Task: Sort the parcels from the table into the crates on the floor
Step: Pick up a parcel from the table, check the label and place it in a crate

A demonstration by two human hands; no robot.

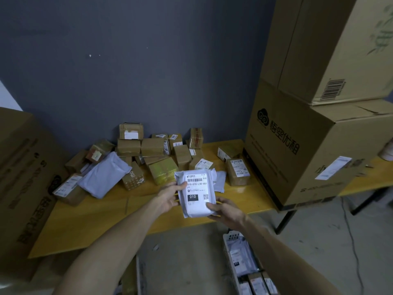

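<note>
I hold a white poly-bag parcel [196, 193] with a barcode label reading 010 above the yellow table [89, 220], label facing me. My left hand [170, 198] grips its left edge, thumb on the label. My right hand [225, 211] holds its lower right corner, thumb on top. Behind it lie several brown cardboard parcels [152, 146] in a pile, a large grey-white bag [105, 174] and another white bag [220, 180]. A crate [228, 250] on the floor at lower right holds several parcels. Part of a second crate [140, 277] shows at the bottom centre.
Two big cardboard boxes [314, 145] are stacked on the table's right end. Another large carton [23, 188] stands at the left. A dark wall runs behind the table. A cable [350, 235] trails over the grey floor at right.
</note>
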